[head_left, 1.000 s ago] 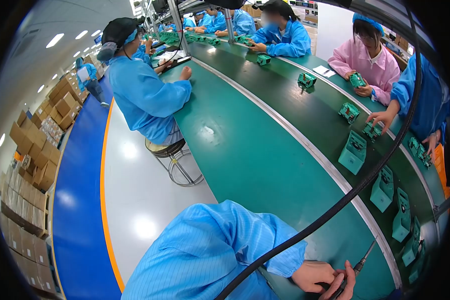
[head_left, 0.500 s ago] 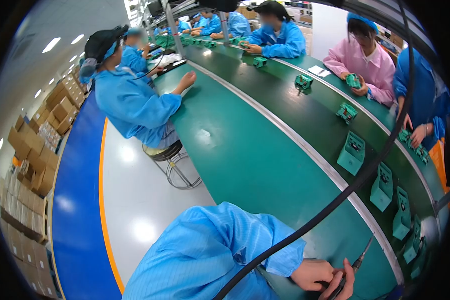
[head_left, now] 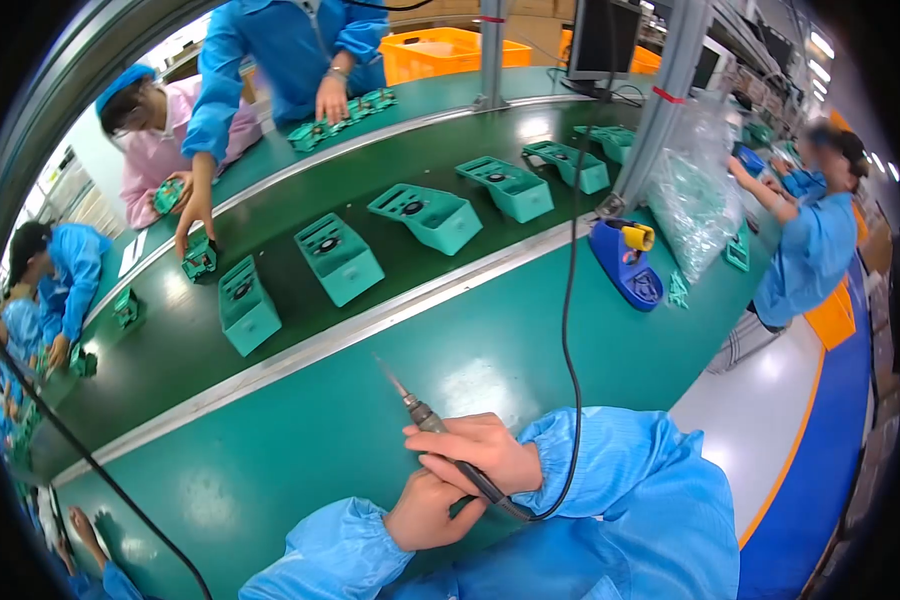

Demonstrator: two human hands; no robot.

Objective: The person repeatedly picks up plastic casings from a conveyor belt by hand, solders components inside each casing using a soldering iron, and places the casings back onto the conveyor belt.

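Observation:
A soldering iron (head_left: 423, 414) lies in the fingers of my right hand (head_left: 495, 452), its bare metal tip pointing up and left over the green bench. Its black cord trails from the handle's rear end past my right sleeve. Just below, my left hand (head_left: 425, 512) is closed against my right hand's fingers, beside the iron's handle. Whether anything sits inside those left fingers is hidden. Beyond the tip, a green plastic housing (head_left: 250, 315) with a round black part inside rests on the belt; similar housings are lined up to its right.
A blue iron stand (head_left: 622, 265) with a yellow top is on the bench at right, near a clear plastic bag (head_left: 698, 200). A metal post (head_left: 660, 110) rises beside it. Across the belt, a co-worker's hand (head_left: 196, 222) touches a green assembly (head_left: 199, 260). Another worker sits at right.
My view has swung right, from the left end of the line to the housings and the iron stand. The iron stays in hand, now near the middle of the view.

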